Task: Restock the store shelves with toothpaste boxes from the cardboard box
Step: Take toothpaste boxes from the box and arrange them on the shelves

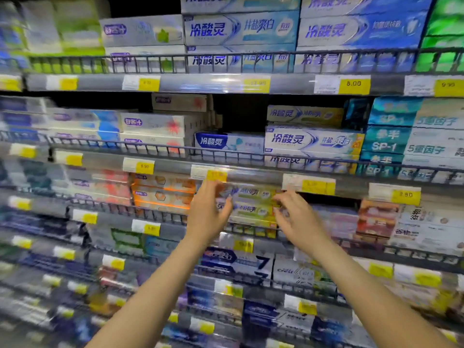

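A stack of pale green and yellow toothpaste boxes (253, 204) lies on the third shelf, behind its wire rail (251, 231). My left hand (208, 212) stands at the stack's left end with fingers straight and pointing up against the boxes. At the right end, my right hand (293, 214) has loosely bent fingers whose tips touch the box edges. Motion blur hides whether either hand really holds a box. The cardboard box is out of view.
Shelves full of toothpaste boxes fill the view, each with a wire rail and yellow price tags (354, 84). A dark gap (238, 114) opens on the second shelf above a single blue and white box (226, 143). Orange boxes (163, 192) sit left of my hands.
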